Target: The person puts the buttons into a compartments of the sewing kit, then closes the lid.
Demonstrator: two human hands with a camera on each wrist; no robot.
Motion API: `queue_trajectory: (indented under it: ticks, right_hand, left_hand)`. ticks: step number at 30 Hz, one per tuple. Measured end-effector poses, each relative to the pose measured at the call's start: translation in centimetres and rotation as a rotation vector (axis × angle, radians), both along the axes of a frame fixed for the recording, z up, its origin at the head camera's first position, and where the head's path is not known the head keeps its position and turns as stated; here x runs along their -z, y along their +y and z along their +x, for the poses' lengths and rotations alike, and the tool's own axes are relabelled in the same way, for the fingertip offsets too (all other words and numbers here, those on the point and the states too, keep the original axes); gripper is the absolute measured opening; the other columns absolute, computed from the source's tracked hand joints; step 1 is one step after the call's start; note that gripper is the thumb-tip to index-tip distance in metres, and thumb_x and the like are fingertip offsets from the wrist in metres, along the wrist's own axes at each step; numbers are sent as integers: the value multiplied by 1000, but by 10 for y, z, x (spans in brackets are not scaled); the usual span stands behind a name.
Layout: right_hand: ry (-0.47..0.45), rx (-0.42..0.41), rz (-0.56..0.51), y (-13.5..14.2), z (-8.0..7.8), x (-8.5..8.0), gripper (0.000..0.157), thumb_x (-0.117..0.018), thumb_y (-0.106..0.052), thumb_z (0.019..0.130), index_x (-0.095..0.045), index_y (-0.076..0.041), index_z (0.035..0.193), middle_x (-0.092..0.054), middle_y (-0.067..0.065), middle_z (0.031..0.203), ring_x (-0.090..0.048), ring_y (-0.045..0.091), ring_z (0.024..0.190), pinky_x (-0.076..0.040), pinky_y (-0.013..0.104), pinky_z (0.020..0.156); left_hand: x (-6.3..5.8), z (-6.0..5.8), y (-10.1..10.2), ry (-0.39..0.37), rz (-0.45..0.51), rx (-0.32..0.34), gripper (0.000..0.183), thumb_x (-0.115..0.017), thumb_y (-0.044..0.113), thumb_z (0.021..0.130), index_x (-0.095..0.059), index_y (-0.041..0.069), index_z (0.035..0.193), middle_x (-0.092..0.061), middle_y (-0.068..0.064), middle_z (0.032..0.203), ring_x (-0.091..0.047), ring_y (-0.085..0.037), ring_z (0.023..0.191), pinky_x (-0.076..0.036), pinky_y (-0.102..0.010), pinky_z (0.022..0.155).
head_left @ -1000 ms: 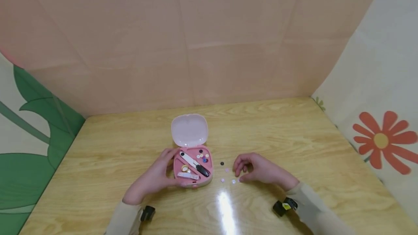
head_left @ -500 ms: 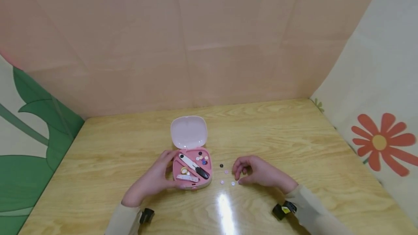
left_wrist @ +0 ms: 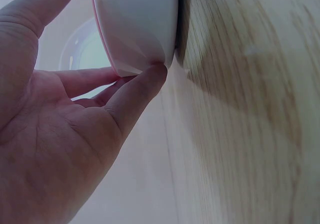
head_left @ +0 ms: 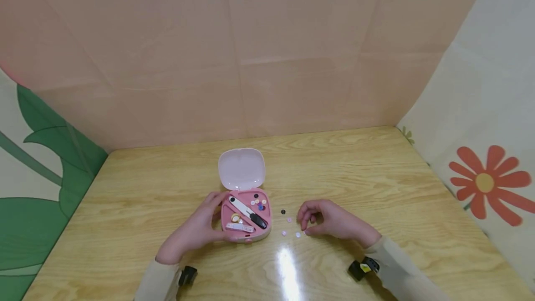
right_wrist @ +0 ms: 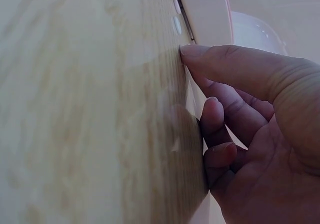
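Left hand [head_left: 201, 227] grips pink box [head_left: 261, 235]; right hand [head_left: 332, 219] by loose buttons [head_left: 297, 235], cannot tell whether grip pinches one

Pink box [head_left: 260, 236] open, lid [head_left: 241, 169] back; loose buttons [head_left: 289, 220] beside.

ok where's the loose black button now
In the head view, the black button lies on the table just right of the pink box, between it and the right hand.
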State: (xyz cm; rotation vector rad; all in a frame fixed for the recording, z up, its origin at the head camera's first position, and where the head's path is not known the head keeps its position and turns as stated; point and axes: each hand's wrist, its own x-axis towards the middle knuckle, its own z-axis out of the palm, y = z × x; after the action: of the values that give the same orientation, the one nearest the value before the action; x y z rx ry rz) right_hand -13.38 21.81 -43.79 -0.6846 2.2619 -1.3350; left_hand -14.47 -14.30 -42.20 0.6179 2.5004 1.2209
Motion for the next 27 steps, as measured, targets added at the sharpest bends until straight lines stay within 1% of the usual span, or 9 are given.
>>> queue_trajectory:
  ticks: [5, 12, 18, 22, 27]
  right_hand:
    - [-8, -3, -2, 0, -1, -1, 21, -75, -3, 80, -64, -8, 98, -66, 2, 87, -60, 21, 84, -49, 29, 74]
    - [83, -54, 66, 2, 1, -3, 14, -71, -8, 86, -64, -13, 96, -64, -2, 88, -59, 15, 85, -51, 27, 77]
    - [121, -75, 81, 3, 2, -5, 11, -69, -6, 87, -64, -12, 95, -64, -1, 89, -58, 13, 85, -51, 27, 77]
    - [109, -76, 48, 4, 2, -5, 11, -68, -7, 88, -64, -11, 97, -64, 2, 90, -58, 14, 84, -52, 27, 77]
    - [63, -37, -16, 6, 0, -5, 14, -69, -8, 86, -64, -8, 99, -64, 6, 92, -60, 20, 86, -54, 29, 77]
  left_hand:
    - [-1, 0, 0, 8, -3, 4, 100, -84, 47, 64, -35, 20, 147, -39, 1, 136, -36, -23, 132, -33, -41, 109]
    - [-1, -1, 0, 3, 3, 5, 101, -85, 45, 63, -35, 19, 148, -39, 1, 136, -36, -23, 132, -32, -41, 109]
    - [-1, -2, 1, -7, 15, 7, 101, -85, 44, 64, -36, 20, 147, -40, 1, 135, -37, -24, 131, -33, -42, 108]
    - [1, -2, 0, 2, 13, 10, 101, -86, 44, 63, -36, 18, 147, -40, 0, 135, -38, -25, 131, -33, -42, 108]
    - [1, 0, -1, 11, 17, 10, 102, -86, 43, 63, -36, 15, 147, -40, -1, 136, -38, -25, 130, -34, -42, 108]
